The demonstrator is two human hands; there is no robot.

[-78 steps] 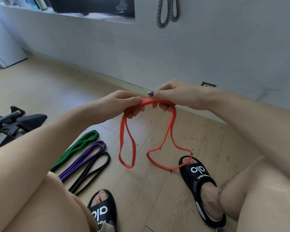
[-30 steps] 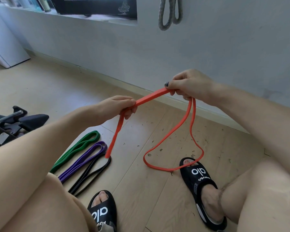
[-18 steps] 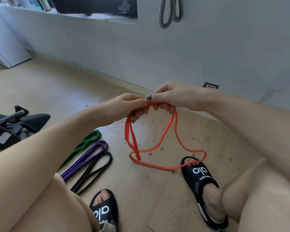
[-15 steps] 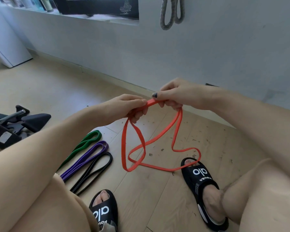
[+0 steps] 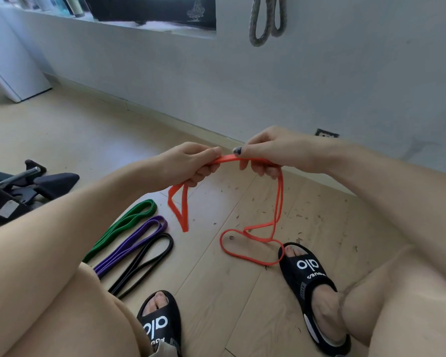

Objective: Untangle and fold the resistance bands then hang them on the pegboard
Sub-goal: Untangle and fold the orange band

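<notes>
An orange resistance band (image 5: 279,199) hangs between both hands above the wooden floor. My left hand (image 5: 191,163) grips one stretch, from which a short folded loop dangles. My right hand (image 5: 271,150) pinches the band close beside it; two long strands drop from it and curl on the floor by my right sandal. Three folded bands lie side by side on the floor to the left: green (image 5: 121,225), purple (image 5: 134,240) and black (image 5: 144,261). A grey band (image 5: 265,19) hangs on the wall at the top.
My feet in black sandals (image 5: 309,282) stand on the floor, the right one touching the orange loop. Black exercise equipment (image 5: 23,186) sits at the far left. A wall socket (image 5: 326,134) is behind my right wrist. Small debris is scattered over the boards.
The loop under my left hand has become much shorter, and the orange strands on the floor have shifted right toward my right sandal. Both hands keep hold of the band, close together.
</notes>
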